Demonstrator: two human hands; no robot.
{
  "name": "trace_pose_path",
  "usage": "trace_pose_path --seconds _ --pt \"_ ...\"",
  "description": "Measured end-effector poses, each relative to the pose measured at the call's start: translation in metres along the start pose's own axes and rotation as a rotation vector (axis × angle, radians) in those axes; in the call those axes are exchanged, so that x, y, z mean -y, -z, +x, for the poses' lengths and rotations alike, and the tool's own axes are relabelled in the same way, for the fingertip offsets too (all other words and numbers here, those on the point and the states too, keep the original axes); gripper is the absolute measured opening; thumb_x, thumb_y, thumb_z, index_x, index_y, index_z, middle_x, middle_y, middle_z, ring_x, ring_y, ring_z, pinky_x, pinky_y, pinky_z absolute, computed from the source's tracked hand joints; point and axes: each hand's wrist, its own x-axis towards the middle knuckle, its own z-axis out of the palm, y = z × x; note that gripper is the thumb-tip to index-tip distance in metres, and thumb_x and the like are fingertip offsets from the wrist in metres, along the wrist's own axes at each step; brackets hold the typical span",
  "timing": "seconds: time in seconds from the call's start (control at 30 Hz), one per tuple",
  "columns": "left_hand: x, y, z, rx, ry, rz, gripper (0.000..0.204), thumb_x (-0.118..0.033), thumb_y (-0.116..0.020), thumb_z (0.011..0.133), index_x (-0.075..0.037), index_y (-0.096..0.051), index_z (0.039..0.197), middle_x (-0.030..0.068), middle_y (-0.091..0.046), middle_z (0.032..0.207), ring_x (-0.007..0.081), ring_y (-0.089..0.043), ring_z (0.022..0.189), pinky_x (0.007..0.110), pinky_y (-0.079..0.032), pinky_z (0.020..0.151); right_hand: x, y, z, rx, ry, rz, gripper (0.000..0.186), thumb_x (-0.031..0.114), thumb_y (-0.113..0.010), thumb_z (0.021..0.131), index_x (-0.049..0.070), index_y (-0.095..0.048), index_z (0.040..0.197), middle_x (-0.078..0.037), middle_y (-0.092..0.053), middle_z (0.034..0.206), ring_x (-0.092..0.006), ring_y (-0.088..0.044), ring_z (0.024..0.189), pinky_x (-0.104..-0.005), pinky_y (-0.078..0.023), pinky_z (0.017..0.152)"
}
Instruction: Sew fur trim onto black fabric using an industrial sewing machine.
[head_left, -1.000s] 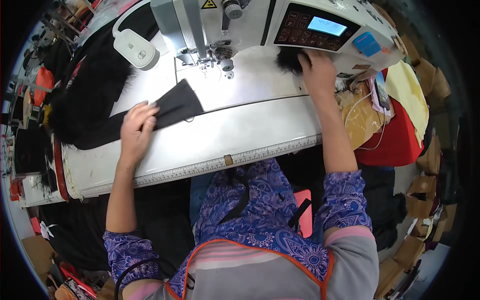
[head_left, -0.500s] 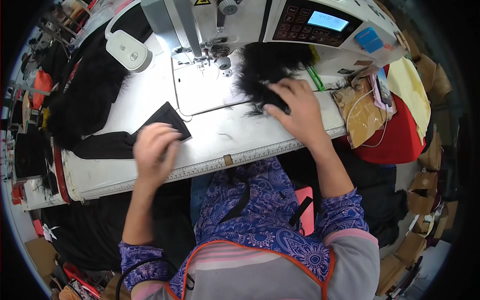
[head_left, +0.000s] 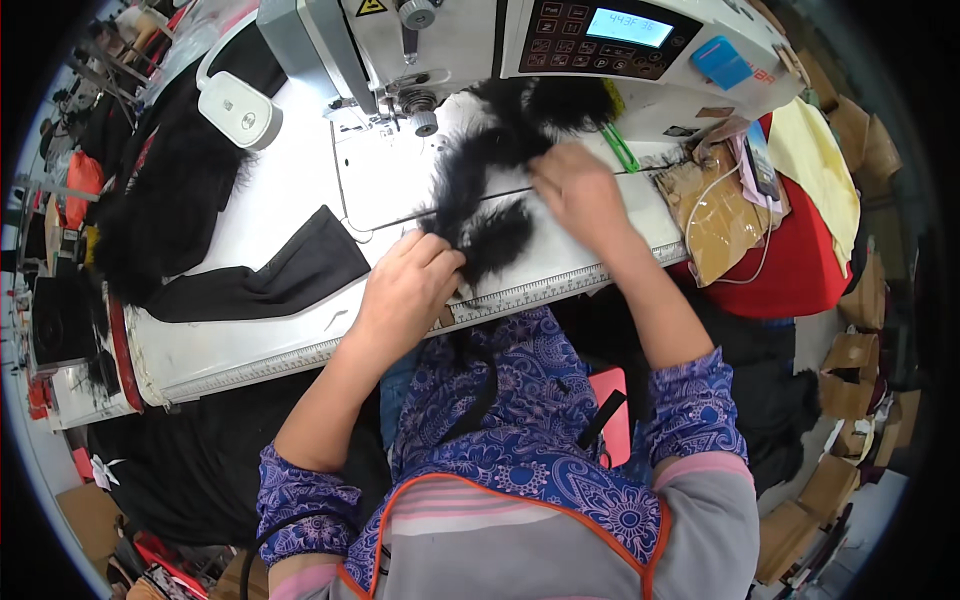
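Note:
A long black fur strip (head_left: 458, 190) lies bunched on the white sewing table in front of the sewing machine (head_left: 455, 50). With its fingers pinched together, my left hand (head_left: 408, 292) grips the near end of the strip by the table's front edge. My right hand (head_left: 582, 200) is closed at the strip's right side, its curled fingertips on the fur below the machine arm; what lies under them is partly hidden. Left of my left hand, a flat black cloth piece (head_left: 312, 262) rests untouched, its narrow end running toward a dark furry heap (head_left: 180, 190).
A white lamp head (head_left: 240, 110) stands at the left of the machine. Green thread snips (head_left: 620, 148) lie under the machine arm. A brown taped packet (head_left: 712, 225) with a cable sits at the right. A measuring tape (head_left: 540, 293) runs along the front edge.
My left hand has left the black cloth and moved right onto the fur. The fur strip now stretches nearer to the front edge. The right hand has shifted slightly.

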Motion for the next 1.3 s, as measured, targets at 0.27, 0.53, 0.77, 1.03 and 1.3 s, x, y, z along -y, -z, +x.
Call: trace_pose_path --seconds 0.27,0.53,0.77,1.03,1.3 --pt "0.009 0.023 -0.038 -0.041 0.087 -0.006 0.017 -0.002 -0.067 0.070 -0.002 -0.061 0.086 0.0079 -0.058 0.085 0.0268 -0.056 0.079 0.035 -0.048 0.069 0.017 0.018 0.038 -0.198 0.230 0.000 0.025 0.013 -0.067 0.078 0.008 -0.067 0.103 -0.009 -0.063 0.104 -0.0287 -0.056 0.099 -0.0389 -0.047 0.086" --pt "0.015 0.021 -0.050 -0.409 0.688 -1.235 0.018 -0.009 -0.058 0.093 -0.001 -0.055 0.109 0.0010 -0.060 0.087 0.0085 -0.056 0.079 0.023 -0.046 0.074 0.062 -0.015 0.011 0.130 0.264 0.181 0.031 0.011 -0.067 0.076 0.013 -0.062 0.106 -0.007 -0.059 0.102 -0.0255 -0.056 0.094 -0.0354 -0.048 0.078" --pt "0.030 0.038 -0.056 -0.582 0.833 -1.473 0.026 -0.022 -0.048 0.100 0.001 -0.059 0.104 0.0002 -0.047 0.074 0.0088 -0.041 0.067 0.024 -0.035 0.067 0.064 0.007 0.002 0.187 0.428 0.297 0.026 0.000 -0.063 0.072 0.004 -0.060 0.098 -0.008 -0.059 0.094 -0.0271 -0.057 0.087 -0.0370 -0.049 0.074" --pt "0.034 0.063 -0.044 -0.751 0.863 -1.693 0.016 -0.010 -0.051 0.097 0.002 -0.057 0.106 0.0058 -0.059 0.084 0.0106 -0.055 0.066 0.017 -0.044 0.053 0.062 0.012 -0.010 0.294 0.448 0.361 0.027 0.005 -0.068 0.069 0.002 -0.060 0.096 -0.008 -0.058 0.090 -0.0271 -0.056 0.084 -0.0372 -0.049 0.071" --pt "0.055 0.046 -0.039 -0.619 0.861 -0.937 0.015 -0.007 -0.062 0.090 0.002 -0.065 0.101 0.0082 -0.069 0.087 0.0092 -0.062 0.073 0.020 -0.049 0.059 0.097 -0.007 -0.021 0.131 0.379 0.562 0.018 0.004 -0.067 0.076 0.002 -0.059 0.091 -0.009 -0.061 0.100 -0.0293 -0.061 0.090 -0.0365 -0.051 0.073"
